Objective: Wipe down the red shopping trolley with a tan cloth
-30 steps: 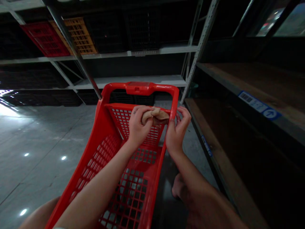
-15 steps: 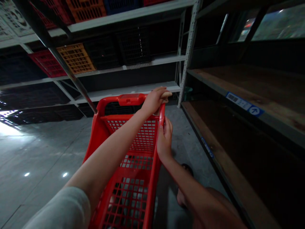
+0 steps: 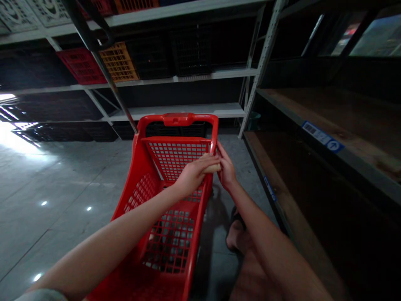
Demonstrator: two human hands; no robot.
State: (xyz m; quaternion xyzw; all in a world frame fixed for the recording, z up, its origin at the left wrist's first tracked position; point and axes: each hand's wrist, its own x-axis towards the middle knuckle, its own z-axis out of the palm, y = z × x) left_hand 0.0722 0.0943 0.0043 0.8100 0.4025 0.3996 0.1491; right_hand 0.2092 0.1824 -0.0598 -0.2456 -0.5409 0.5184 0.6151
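A red plastic shopping cart with grid-like walls stands in front of me. My left hand reaches across the basket and presses a folded beige cloth against its right rim, just below the handle's corner. On the outer side of that rim, my right hand holds the cart beside the cloth, its fingers partly hidden behind the post. Both hands nearly touch. The cart's handle is untouched at the far end, and the basket shows no goods inside.
Metal racks ahead hold plastic crates, among them a red crate and a yellow crate. Wooden shelves with a blue label run close along the right. A metal pole rises at the cart's left. My foot is beside the cart.
My left hand has slid with the cloth from the handle's corner down onto the right rim, towards me. My right hand has shifted slightly outward. The view has moved a little.
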